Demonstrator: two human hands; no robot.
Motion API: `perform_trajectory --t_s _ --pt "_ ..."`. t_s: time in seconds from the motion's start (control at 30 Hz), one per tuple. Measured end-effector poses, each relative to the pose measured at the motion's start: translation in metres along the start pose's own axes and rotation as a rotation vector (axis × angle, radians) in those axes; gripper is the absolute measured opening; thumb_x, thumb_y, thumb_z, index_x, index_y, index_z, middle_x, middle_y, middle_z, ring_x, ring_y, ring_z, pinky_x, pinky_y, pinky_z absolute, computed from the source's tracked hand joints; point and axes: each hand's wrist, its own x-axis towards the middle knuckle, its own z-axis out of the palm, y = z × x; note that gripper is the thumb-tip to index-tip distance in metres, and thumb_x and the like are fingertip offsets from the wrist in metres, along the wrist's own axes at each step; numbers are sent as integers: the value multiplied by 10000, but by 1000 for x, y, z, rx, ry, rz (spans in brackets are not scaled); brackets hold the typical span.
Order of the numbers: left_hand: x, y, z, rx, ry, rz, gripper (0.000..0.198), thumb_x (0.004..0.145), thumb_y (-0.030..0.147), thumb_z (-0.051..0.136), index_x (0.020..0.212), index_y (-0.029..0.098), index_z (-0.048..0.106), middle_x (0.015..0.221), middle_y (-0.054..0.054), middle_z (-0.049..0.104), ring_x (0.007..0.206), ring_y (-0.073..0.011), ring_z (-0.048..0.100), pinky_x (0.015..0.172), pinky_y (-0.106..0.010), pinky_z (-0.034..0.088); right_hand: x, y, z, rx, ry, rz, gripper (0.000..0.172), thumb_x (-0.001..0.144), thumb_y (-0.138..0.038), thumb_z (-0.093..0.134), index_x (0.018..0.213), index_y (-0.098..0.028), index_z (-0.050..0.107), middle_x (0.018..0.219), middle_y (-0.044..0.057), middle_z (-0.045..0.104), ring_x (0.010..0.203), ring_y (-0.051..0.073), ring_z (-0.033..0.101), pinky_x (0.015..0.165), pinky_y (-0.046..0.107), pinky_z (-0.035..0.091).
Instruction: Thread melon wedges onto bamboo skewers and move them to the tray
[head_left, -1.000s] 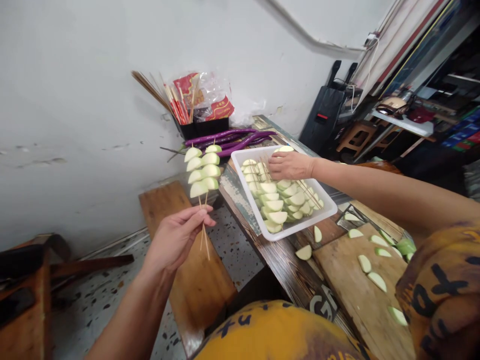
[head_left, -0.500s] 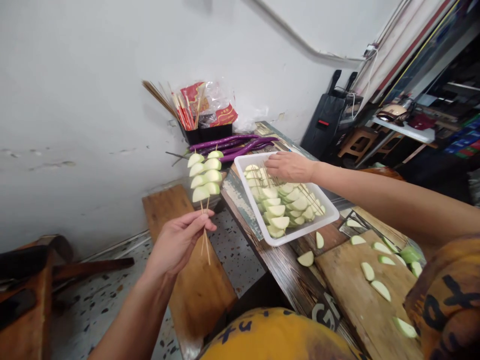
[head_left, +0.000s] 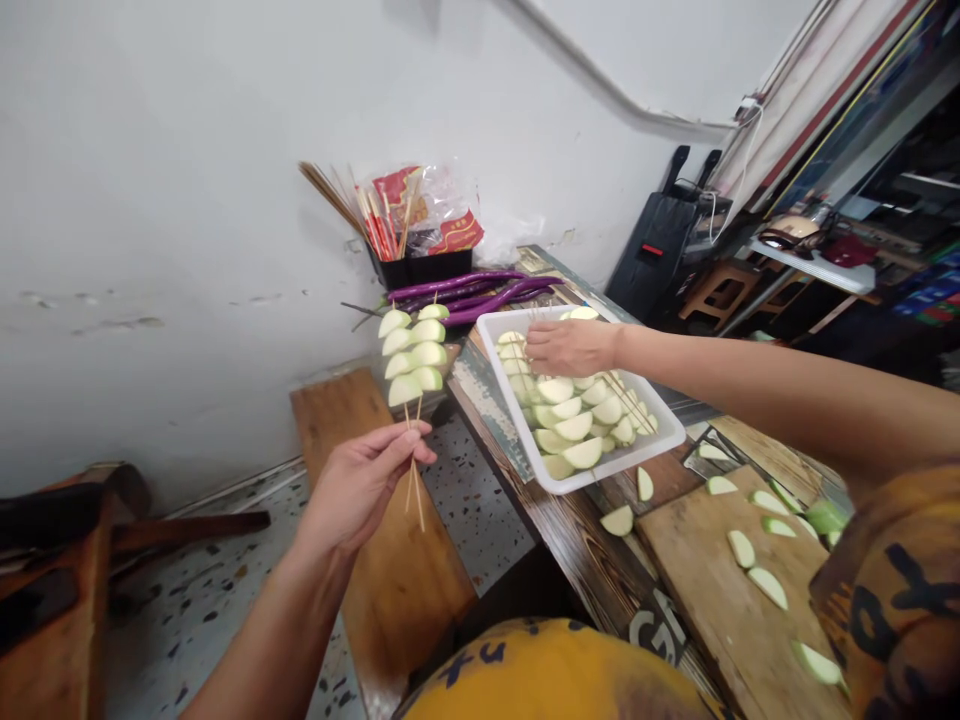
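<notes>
My left hand pinches the bare lower ends of two wooden skewers between thumb and fingers, left of the table. On them, half-moon vegetable slices with white flesh and light green skin stand in two upright rows. Inside the white plastic tray, my right hand is closed over the far part of the skewered slices. Its fingertips are partly hidden, with thin sticks showing beside them. More skewered slices fill the tray in overlapping layers.
Long purple eggplants lie behind the tray, by a black box of skewers and packets against the wall. A wooden cutting board with loose slices is at right front. A wooden bench stands below my left hand.
My right hand has moved slightly down within the tray, and the skewered slices near it have shifted. A slice now shows beyond that hand. My left hand keeps its two skewers nearly still.
</notes>
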Motion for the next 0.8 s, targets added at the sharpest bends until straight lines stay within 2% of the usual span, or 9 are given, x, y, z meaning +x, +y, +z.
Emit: perform_trajectory --t_s 0.13,0.27,0.37,0.53,0.6,0.67,0.8 --pt "2 -3 2 33 -32 36 249 560 369 814 585 144 711 689 -48 666 754 -151 572 789 -273 434 -14 1 -14 33 -58 7 282 964 -174 387 861 -140 646 866 80 598 893 220 530 894 400 399" --pt "2 -7 5 39 -62 55 233 600 369 794 638 147 730 671 -44 658 792 -163 580 803 -274 425 -16 -1 -12 59 -47 -12 293 970 -160 380 933 -126 668 958 95 628 1047 224 535 982 399 381" --pt "0 -7 5 44 -68 56 234 615 368 782 667 144 735 659 -45 656 797 -169 587 796 -277 425 -12 -4 -3 46 -7 -52 331 978 -145 352 957 -95 679 1042 116 650 1087 223 553 996 387 392" --pt "0 -4 3 67 -57 54 254 597 379 784 572 143 691 725 -66 671 823 -183 586 791 -286 429 -10 -5 0 11 134 1 328 989 -173 343 1107 -105 641 1221 134 605 1120 207 554 992 403 404" --pt "0 -4 3 62 -51 56 256 588 377 787 568 142 689 711 -65 666 822 -184 586 791 -285 429 -12 -4 -7 -1 119 -15 312 984 -159 350 1048 -117 652 1140 123 632 1072 205 565 999 409 385" --pt "2 -5 4 58 -47 53 249 592 373 786 603 138 704 685 -61 662 806 -182 591 779 -283 429 -14 -3 -15 -2 46 -47 297 972 -135 361 931 -132 656 988 94 650 975 205 576 991 414 367" --pt "5 -10 6 52 -74 48 251 630 371 772 700 133 734 672 -58 667 766 -177 605 744 -278 434 -24 -4 -28 25 -94 -23 273 967 -141 369 861 -147 620 866 74 621 823 201 548 823 375 396"
